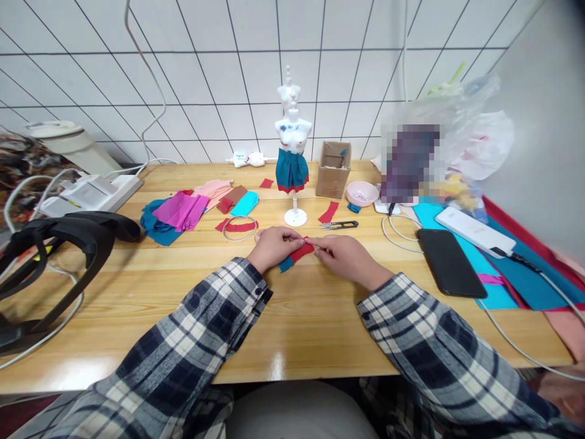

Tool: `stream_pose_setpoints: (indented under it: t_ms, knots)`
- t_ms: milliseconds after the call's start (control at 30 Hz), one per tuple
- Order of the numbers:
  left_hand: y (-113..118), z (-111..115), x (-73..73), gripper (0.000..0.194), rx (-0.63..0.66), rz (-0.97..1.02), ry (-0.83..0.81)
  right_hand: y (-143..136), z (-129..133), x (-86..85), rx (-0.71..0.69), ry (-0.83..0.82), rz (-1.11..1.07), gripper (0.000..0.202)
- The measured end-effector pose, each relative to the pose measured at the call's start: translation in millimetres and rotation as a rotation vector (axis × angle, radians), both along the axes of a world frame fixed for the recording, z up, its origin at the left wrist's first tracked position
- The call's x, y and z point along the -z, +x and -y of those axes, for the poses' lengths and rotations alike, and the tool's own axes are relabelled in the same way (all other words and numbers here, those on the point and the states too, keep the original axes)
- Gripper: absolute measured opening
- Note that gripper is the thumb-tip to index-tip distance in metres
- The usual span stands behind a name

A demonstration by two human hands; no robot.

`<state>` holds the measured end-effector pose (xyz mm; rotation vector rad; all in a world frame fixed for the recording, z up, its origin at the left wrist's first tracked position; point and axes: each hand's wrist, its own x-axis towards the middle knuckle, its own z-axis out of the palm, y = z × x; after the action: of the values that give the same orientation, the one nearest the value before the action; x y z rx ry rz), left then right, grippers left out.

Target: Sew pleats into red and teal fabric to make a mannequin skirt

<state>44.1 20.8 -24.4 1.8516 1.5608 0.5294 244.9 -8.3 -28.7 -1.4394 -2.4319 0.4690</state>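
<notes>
A small piece of red fabric [301,251] with a teal part [286,264] at its lower left is between my hands, near the table's middle. My left hand [277,249] pinches its upper left side, the thumb pressed on top. From the other side, the fingertips of my right hand [346,258] close on its upper right corner; its lower fingers are partly hidden. Just behind the hands stands a small white dress form [292,131] wearing a teal skirt [292,171] with a red hem. Black thread snips [342,225] lie beyond my right hand.
A metal hoop [240,228] rests over a red strip at the left. Farther left are fabric scraps [183,212] and a black headset [64,256]. A cardboard box [333,169], a pink bowl [362,193] and a phone [451,263] with white cables are on the right.
</notes>
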Motion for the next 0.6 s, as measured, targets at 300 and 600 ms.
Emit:
stream_pose_setpoints:
  t_ms: [300, 600]
  knots:
    - [-1.4, 0.5, 1.7, 0.023, 0.04, 0.001, 0.036, 0.9, -2.3, 1.6, 0.157, -0.022, -0.242, 0.033]
    - [5.1, 5.3, -0.5, 0.017, 0.148, -0.054, 0.103, 1.9, -6.8, 9.2, 0.13, -0.04, -0.349, 0.032]
